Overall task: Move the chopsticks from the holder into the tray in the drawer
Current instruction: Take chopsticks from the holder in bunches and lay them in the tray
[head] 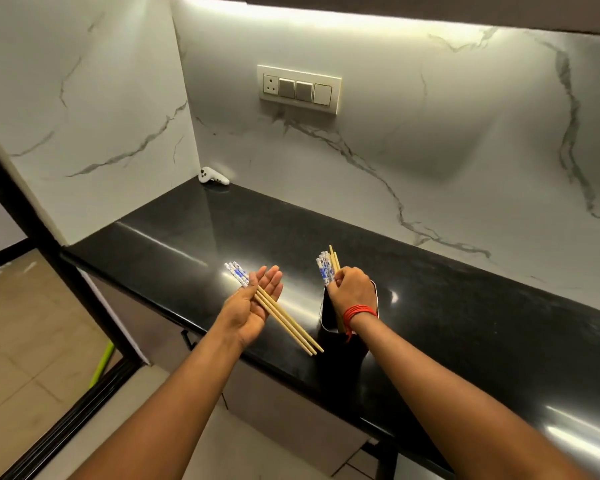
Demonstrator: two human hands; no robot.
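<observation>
Black polished stone runs under a marble-veined wall, lit from a strip above; my left hand [257, 299] lies palm up and mostly open over the bench's front edge, 3 chopsticks [284, 320] resting across it with their blue-patterned tops toward the wall and their plain tips jutting past the palm toward the holder [329, 327]; I judge it serves as a cradle, gathering pairs so they go to the drawer in one trip; my right hand [352, 289] is curled shut around the remaining chopsticks [326, 271], which stand upright in the dark holder near the bench's front edge; a red thread [359, 312] circles that wrist; both forearms reach forward, the left turned upward, the right bent down over the holder's mouth; neither the drawer nor its tray shows from here, so I take this for the collecting stage; far off in the bench's back left corner sits a white controller [212, 176], below a switch plate [298, 89].
</observation>
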